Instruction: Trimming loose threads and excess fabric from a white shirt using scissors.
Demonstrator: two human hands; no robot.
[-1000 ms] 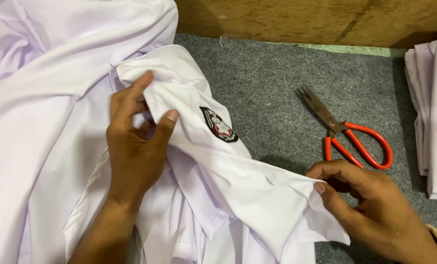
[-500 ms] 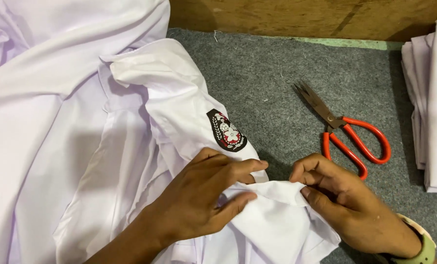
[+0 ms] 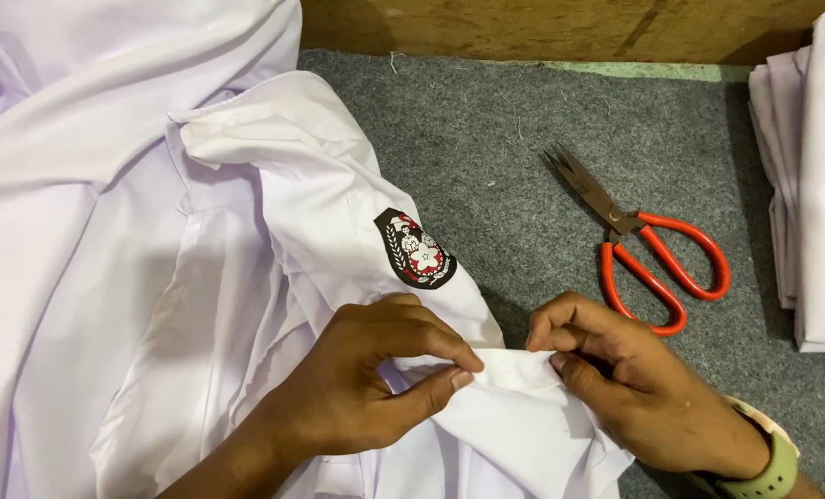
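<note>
Both hands meet low in the middle of the view, working the end of a white shirt sleeve [image 3: 339, 212]. The left hand [image 3: 366, 388] pinches a fold of the sleeve's hem between thumb and forefinger, with the other fingers curled under and the forearm coming up from the bottom edge. The right hand [image 3: 634, 388] pinches the same hem just beside it, its fingertips pressed onto the cloth and nearly touching those of the left hand. A pale green watch [image 3: 768, 462] sits on the right wrist.

The sleeve runs from the upper left down to the hands, lying across the rest of the white shirt [image 3: 89, 277], which is spread in loose folds over the whole left half of the view. A dark embroidered badge [image 3: 414, 249] with red and white detail is sewn on the sleeve, just above the left hand's knuckles. The cloth below the hands bunches up and hangs toward the bottom edge.

The shirt rests on a grey felt surface [image 3: 486, 157]. To the right of the badge, well apart from the sleeve, lies a pair of scissors [image 3: 643, 240] with red handles and dark blades, the blades closed and pointing to the upper left, the handles near the right hand but not touching it. A stack of folded white cloth [image 3: 814, 185] sits at the right edge. A wooden board [image 3: 523, 28] borders the surface along the top.
</note>
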